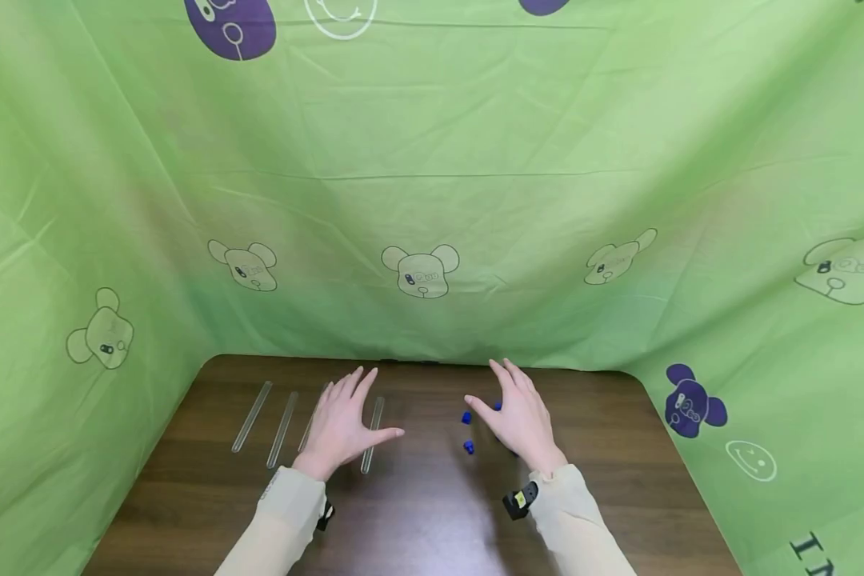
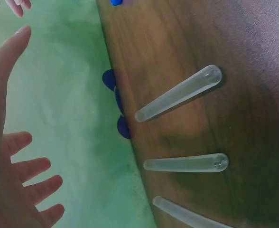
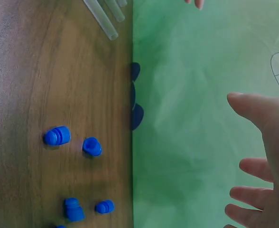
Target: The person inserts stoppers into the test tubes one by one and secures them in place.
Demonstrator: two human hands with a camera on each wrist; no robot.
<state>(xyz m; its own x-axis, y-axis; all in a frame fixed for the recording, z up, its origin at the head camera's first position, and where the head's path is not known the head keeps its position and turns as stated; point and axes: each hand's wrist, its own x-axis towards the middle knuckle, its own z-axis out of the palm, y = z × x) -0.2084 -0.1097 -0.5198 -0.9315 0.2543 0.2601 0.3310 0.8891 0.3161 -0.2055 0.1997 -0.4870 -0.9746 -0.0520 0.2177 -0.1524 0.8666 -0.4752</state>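
- My left hand (image 1: pixel 340 426) is up over the desk (image 1: pixel 418 496), fingers (image 2: pixel 47 189) spread and nearly straight, thumb out to the right, gripping nothing.
- My right hand (image 1: pixel 522 418) is raised the same way, fingers loosely extended, thumb out to the left, also gripping nothing.
- Four clear tubes (image 1: pixel 282 430) lie apart on the left part of the desk; from my head I see the third partly behind my left hand.
- Several blue caps (image 3: pixel 58 136) lie scattered near my right hand, which covers some from above; one shows its hollow end.
- Green cloth (image 1: pixel 418 200) printed with bear heads hangs behind the desk.
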